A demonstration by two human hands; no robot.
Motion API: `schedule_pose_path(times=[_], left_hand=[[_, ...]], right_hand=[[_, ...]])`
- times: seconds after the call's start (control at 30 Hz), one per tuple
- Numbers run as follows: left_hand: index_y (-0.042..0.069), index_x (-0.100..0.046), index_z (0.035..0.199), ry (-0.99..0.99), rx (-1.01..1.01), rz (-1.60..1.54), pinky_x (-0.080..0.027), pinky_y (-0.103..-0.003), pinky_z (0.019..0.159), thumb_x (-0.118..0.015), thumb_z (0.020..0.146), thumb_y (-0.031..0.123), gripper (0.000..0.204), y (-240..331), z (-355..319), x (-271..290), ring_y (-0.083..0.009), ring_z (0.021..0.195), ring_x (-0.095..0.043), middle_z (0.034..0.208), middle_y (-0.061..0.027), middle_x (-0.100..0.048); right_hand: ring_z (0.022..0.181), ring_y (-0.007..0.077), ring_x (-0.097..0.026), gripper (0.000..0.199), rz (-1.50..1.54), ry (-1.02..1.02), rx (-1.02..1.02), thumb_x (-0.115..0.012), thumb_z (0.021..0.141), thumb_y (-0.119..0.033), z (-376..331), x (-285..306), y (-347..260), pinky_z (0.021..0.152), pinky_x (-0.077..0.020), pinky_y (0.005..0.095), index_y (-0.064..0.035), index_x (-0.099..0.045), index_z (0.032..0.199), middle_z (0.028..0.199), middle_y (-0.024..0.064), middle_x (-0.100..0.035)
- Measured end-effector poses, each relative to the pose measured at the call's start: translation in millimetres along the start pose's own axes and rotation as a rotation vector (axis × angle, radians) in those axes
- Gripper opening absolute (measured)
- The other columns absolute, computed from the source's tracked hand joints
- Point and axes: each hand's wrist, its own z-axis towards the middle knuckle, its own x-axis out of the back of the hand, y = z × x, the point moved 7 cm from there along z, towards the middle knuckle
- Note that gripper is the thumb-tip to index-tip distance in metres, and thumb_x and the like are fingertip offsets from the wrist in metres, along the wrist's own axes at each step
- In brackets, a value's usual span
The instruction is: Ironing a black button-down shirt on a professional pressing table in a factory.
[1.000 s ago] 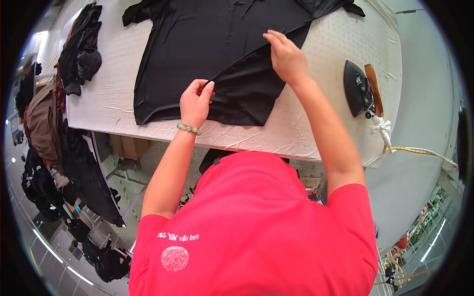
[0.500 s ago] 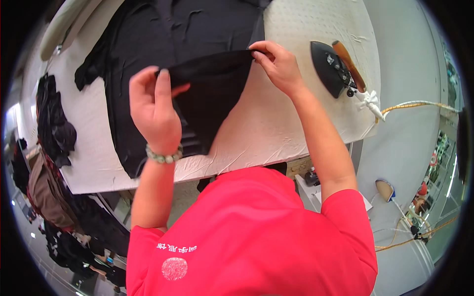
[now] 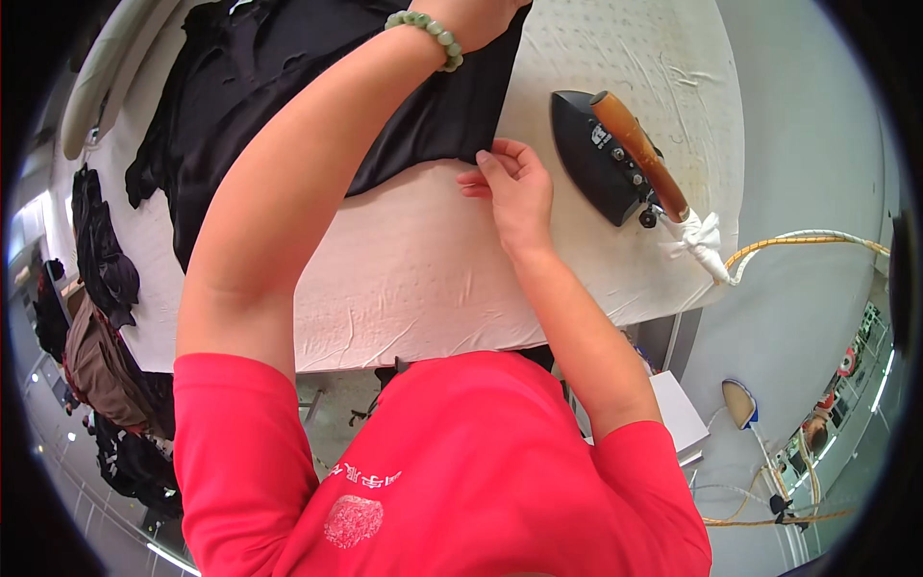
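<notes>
Nearest, below both hands, is the person's red T-shirt (image 3: 461,471), with both bare forearms reaching out from its sleeves. The right hand (image 3: 521,188) is the closer of the two: thumb and forefinger pinch the near corner of a black garment (image 3: 437,120), the other fingers loosely curled beneath. The garment lies on the desk (image 3: 413,279), which has a creased white cloth cover; from the right hand the fabric runs leftward and away, passing under the left forearm, its lower edge curving between the two. Just to the right of the right hand, apart from it, a black iron (image 3: 582,159) with a brown handle (image 3: 639,144) rests on the cover, a white cloth (image 3: 697,240) knotted at its back end and a yellow-and-white hose (image 3: 808,242) leading off to the right. Farther out, the left hand (image 3: 486,19) is over the garment at the upper edge of the view, a green bead bracelet (image 3: 433,29) at its wrist; its fingertips are cut off, so its grip cannot be told. Well to the left of both hands, a crumpled dark cloth (image 3: 104,255) hangs at the desk's edge.
</notes>
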Motion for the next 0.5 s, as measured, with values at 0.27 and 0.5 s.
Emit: schedule_pose_path(times=[0.27, 0.5], left_hand=[[0.005, -0.065, 0.105, -0.279, 0.069, 0.269, -0.056, -0.042, 0.077, -0.064, 0.094, 0.014, 0.014, -26.8, 11.9, -78.3, -0.0340, 0.090, -0.069, 0.095, -0.0189, -0.071], [0.007, -0.065, 0.118, 0.191, -0.137, 0.090, -0.058, -0.037, 0.091, -0.076, 0.091, 0.019, 0.031, 4.0, -85.4, -16.9, -0.0198, 0.106, -0.067, 0.111, -0.0070, -0.070]], right_hand=[[0.088, 0.0195, -0.074, 0.034, 0.078, -0.005, -0.097, -0.063, 0.099, -0.002, -8.1, 25.3, -14.5, 0.074, -0.0604, 0.0295, 0.0053, -0.053, 0.130, 0.113, 0.0179, -0.069], [0.110, 0.0340, -0.065, 0.054, -1.240, -0.014, 1.121, -0.075, 0.083, -0.002, -67.7, 62.4, -179.1, 0.094, -0.0524, 0.0406, -0.0033, -0.058, 0.134, 0.127, 0.0151, -0.066]])
